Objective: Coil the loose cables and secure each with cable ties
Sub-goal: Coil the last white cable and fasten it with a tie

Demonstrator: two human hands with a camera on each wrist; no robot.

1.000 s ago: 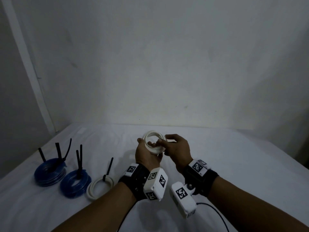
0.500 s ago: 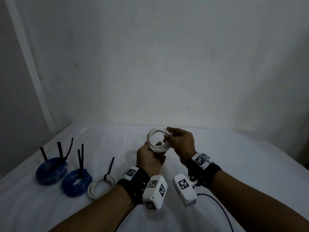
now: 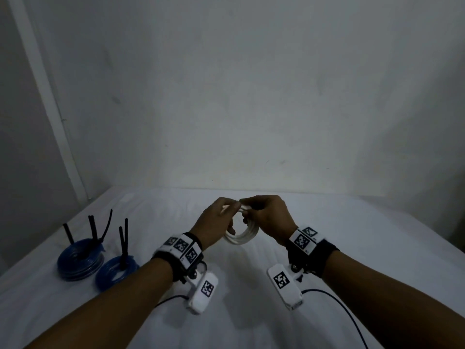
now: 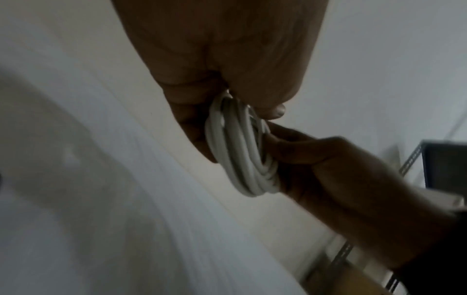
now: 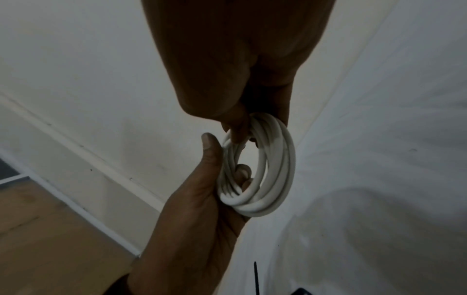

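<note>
Fingers (image 3: pixel 227 206) of the left hand (image 3: pixel 214 222) were curled round the top of a white cable coil (image 3: pixel 242 235), thumb on one side and fingertips hooked through the ring, as the right wrist view showed. Fingers of the right hand (image 3: pixel 269 217) pinched the same top part of the coil from the other side, so both hands met at about twelve o'clock on the ring while its lower loops hung free beneath them, clear of the white sheet (image 3: pixel 352 248) on the table. No tie showed on this coil.

Going left to right in the head view: at about nine o'clock from the hands lay a blue cable coil (image 3: pixel 80 263) flat on the sheet, with several black cable ties (image 3: pixel 93 227) standing up from it. Just beside it, toward the hands, lay a second blue coil (image 3: pixel 117 272), touching or nearly touching the first, with two black tie tails (image 3: pixel 123 243) sticking up. Then came the left forearm with its black wrist strap (image 3: pixel 180 253) and white camera box (image 3: pixel 202 290), the held white coil at the centre, and the right wrist strap (image 3: pixel 305 244) with its own camera box (image 3: pixel 284 285) and a dark lead (image 3: pixel 339 306) trailing toward five o'clock.

Behind everything stood a plain pale wall (image 3: pixel 239 96).
</note>
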